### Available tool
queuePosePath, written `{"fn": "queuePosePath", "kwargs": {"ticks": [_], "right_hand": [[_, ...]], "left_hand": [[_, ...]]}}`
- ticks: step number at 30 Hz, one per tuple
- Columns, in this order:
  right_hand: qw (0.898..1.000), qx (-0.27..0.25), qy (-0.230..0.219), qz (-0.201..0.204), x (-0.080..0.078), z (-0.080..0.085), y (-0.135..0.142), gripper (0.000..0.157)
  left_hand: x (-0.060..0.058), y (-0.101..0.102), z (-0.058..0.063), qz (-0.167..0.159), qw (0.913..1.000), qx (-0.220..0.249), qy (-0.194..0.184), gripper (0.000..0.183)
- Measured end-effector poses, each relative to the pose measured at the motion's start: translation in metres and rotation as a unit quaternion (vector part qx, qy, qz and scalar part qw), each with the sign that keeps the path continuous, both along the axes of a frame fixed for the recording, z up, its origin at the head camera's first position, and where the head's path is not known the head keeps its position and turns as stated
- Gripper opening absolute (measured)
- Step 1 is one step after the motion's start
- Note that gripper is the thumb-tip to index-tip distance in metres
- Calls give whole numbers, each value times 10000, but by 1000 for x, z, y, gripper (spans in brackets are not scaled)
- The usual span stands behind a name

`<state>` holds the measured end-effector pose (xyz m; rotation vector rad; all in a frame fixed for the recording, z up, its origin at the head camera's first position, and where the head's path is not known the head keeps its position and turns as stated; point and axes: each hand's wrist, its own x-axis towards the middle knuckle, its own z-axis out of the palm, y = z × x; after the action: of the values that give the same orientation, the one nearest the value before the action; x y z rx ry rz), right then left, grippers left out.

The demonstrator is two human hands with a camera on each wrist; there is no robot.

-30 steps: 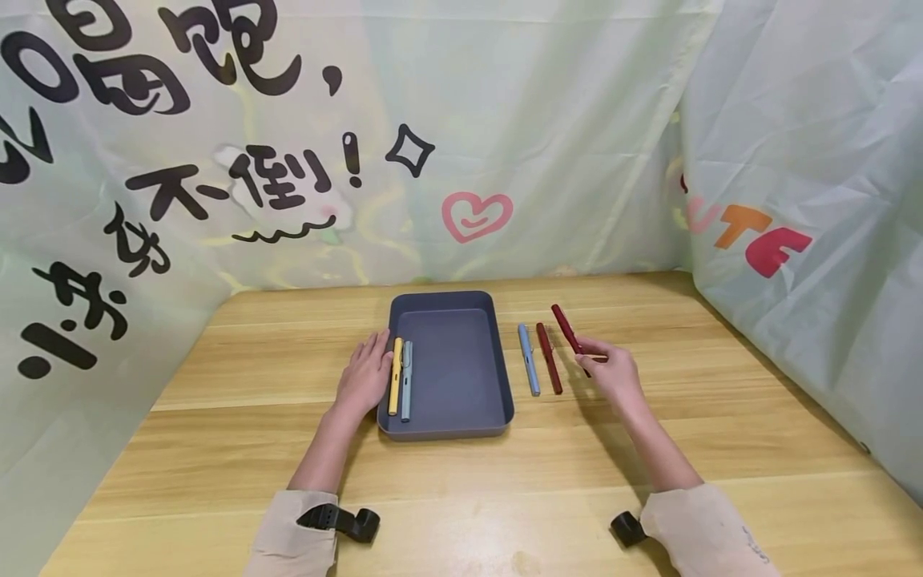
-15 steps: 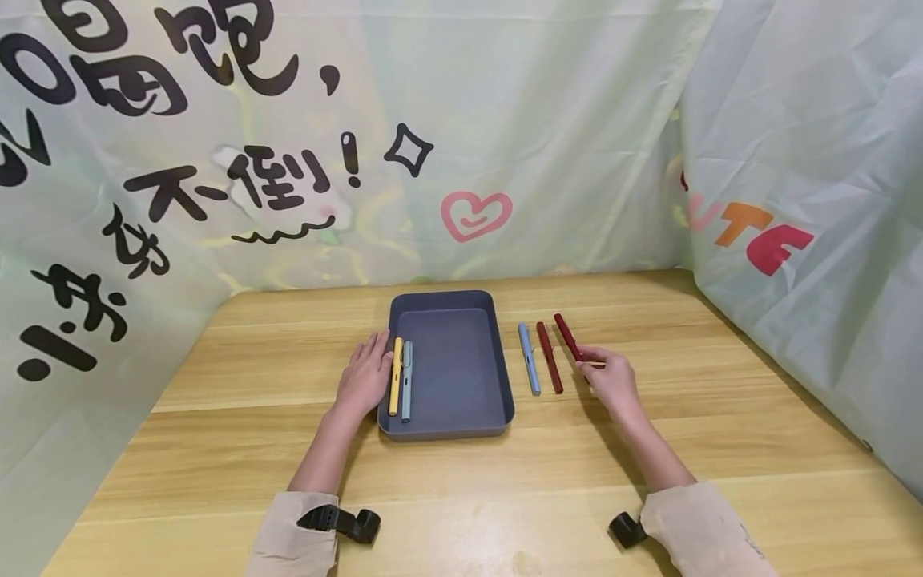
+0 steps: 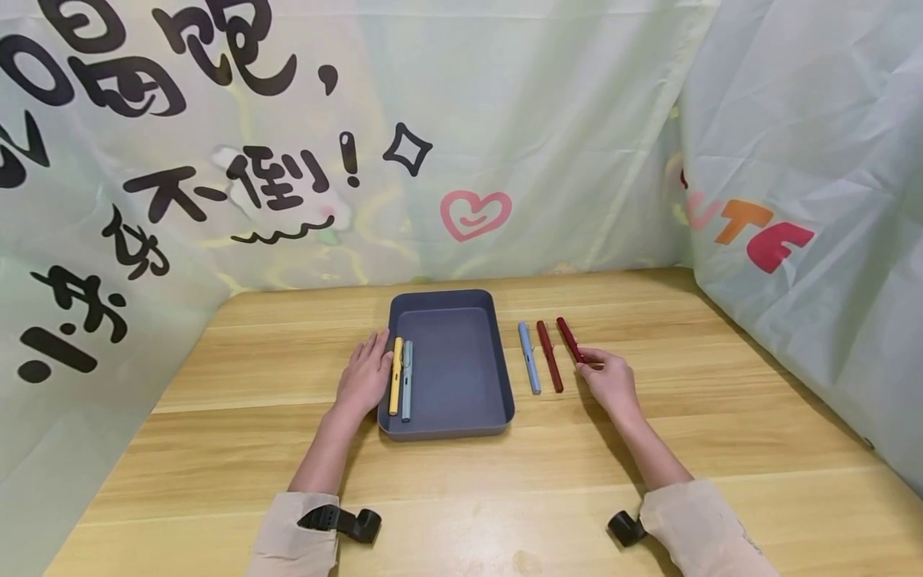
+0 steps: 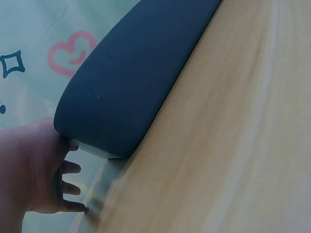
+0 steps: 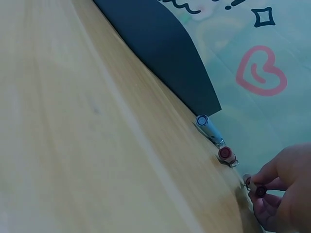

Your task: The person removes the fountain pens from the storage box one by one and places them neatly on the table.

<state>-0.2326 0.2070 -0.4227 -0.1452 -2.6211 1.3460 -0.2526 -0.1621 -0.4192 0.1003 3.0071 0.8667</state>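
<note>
While the left hand (image 3: 364,375) rests against the left wall of the dark tray (image 3: 457,365), its fingers straight and holding nothing, the right hand (image 3: 609,381) is off to the tray's right, thumb and fingertips brought together in a pinch on a dark red pen (image 3: 566,335). That hand is much the nearer of the two to this pen, the outermost of three on the tray's right side; its long axis runs aslant, the far end pointing away from the fingers and leaning toward the tray, the near end hidden by the hand in the head view. Whether it touches the table (image 3: 461,489), I cannot tell. Between it and the tray lie a second red pen (image 3: 550,357) and, nearest the tray's right wall, a light blue pen (image 3: 530,358), both more nearly in line with the tray's long sides. Inside the tray, along its left wall, a yellow pen (image 3: 396,377) and a grey-blue pen (image 3: 407,382) lie close side by side. The pens are slim, smooth and straight; the tray is a shallow, matt rectangle with rounded corners, the table beneath it pale with streaky wood grain, the cloth backdrop (image 3: 577,120) beyond it soft and creased.
</note>
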Motion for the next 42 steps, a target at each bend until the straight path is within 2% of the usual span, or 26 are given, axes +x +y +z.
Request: {"fn": "queuePosePath", "kwargs": {"ticks": [20,27,42], "right_hand": [[9992,280,261,-90,1,-12,2,30],[9977,235,630,-41,2,-12,0,28],[9961,661,586,-85,-1,-15,-2,29]], "left_hand": [[-1,1,-1,14,10000,0,-35,50],[-1,1,-1,-4,10000,1,23,50],[0,0,0,35,10000,7,-19,50]]}}
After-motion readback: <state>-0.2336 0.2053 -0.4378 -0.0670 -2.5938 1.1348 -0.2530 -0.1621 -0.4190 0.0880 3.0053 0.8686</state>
